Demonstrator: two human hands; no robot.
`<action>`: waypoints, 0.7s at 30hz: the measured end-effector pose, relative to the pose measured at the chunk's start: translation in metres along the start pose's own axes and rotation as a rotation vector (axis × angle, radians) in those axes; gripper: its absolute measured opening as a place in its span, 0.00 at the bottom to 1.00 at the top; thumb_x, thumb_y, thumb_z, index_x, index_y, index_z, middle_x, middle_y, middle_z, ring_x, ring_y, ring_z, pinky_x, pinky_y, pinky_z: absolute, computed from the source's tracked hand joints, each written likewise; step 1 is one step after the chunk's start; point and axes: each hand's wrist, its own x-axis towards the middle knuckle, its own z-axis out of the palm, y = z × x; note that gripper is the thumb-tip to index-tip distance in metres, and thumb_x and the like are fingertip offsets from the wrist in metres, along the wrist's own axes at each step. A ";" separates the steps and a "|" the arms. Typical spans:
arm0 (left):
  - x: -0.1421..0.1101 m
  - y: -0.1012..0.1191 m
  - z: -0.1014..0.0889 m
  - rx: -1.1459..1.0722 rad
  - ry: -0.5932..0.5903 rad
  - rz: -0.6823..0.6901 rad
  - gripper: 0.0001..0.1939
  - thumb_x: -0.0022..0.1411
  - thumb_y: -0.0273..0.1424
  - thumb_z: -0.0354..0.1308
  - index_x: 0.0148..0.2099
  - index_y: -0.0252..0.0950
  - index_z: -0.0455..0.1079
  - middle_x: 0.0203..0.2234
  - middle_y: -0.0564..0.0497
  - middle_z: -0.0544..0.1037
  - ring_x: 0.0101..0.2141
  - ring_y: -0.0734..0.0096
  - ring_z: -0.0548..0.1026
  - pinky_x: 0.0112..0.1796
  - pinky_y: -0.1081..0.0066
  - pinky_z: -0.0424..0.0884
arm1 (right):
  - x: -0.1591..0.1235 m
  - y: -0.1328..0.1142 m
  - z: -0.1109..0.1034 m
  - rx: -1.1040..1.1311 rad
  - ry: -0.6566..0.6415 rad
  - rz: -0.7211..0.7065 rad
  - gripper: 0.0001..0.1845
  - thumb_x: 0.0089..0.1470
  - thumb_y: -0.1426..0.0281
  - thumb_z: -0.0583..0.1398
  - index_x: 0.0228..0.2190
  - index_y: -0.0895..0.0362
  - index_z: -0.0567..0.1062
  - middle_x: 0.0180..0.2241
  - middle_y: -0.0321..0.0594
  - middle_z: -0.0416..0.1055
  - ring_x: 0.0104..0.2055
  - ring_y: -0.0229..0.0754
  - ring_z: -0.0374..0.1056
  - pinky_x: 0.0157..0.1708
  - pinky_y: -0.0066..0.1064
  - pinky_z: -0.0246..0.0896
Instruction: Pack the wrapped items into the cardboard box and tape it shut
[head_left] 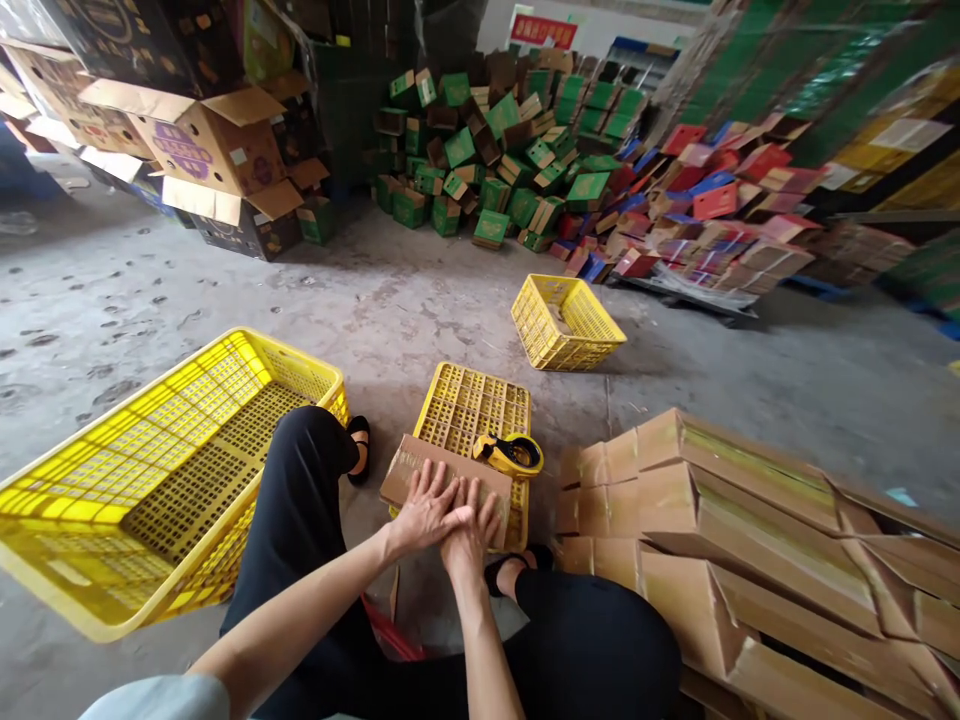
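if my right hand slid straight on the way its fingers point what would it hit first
Probably the yellow tape dispenser, just beyond the fingertips of the right hand, which lies flat on the cardboard. With one view, whether it would strike or just brush past is unclear.

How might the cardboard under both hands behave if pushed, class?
The cardboard is probably stiff: its edges run straight. Its broad, flat face suggests sliding rather than rolling. Pressing its left end might tip it, since that appears to jut past the yellow crate beneath.
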 end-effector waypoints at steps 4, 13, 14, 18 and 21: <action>-0.006 0.003 -0.002 0.066 0.012 0.078 0.41 0.76 0.58 0.42 0.76 0.34 0.58 0.73 0.37 0.60 0.74 0.44 0.55 0.68 0.45 0.60 | -0.003 0.010 -0.004 -0.136 -0.022 -0.076 0.34 0.70 0.69 0.46 0.74 0.56 0.56 0.76 0.50 0.49 0.78 0.61 0.44 0.73 0.61 0.41; -0.025 -0.047 -0.027 0.281 0.195 -0.002 0.43 0.74 0.60 0.43 0.70 0.28 0.66 0.70 0.30 0.64 0.71 0.33 0.59 0.64 0.40 0.64 | -0.015 0.053 -0.014 -0.190 0.074 0.060 0.37 0.73 0.55 0.46 0.73 0.65 0.58 0.74 0.62 0.53 0.75 0.69 0.50 0.68 0.58 0.53; -0.030 -0.043 -0.026 0.281 0.186 0.028 0.45 0.73 0.61 0.44 0.70 0.26 0.66 0.70 0.28 0.63 0.71 0.32 0.59 0.64 0.40 0.64 | -0.023 0.045 -0.009 -0.191 0.093 0.027 0.37 0.73 0.55 0.48 0.72 0.64 0.60 0.74 0.63 0.52 0.75 0.71 0.50 0.68 0.61 0.51; -0.052 -0.020 -0.030 0.218 0.079 0.169 0.34 0.73 0.54 0.53 0.67 0.33 0.70 0.68 0.32 0.68 0.67 0.40 0.66 0.62 0.48 0.68 | -0.051 0.019 0.004 -0.137 0.165 -0.185 0.29 0.72 0.65 0.49 0.69 0.55 0.67 0.73 0.57 0.57 0.74 0.66 0.51 0.67 0.62 0.51; -0.055 -0.008 -0.044 0.153 -0.040 0.179 0.19 0.75 0.41 0.55 0.62 0.41 0.73 0.58 0.41 0.77 0.55 0.53 0.76 0.56 0.55 0.73 | -0.050 0.014 -0.002 -0.040 0.199 -0.278 0.25 0.72 0.68 0.49 0.63 0.54 0.74 0.63 0.55 0.69 0.66 0.58 0.64 0.64 0.52 0.60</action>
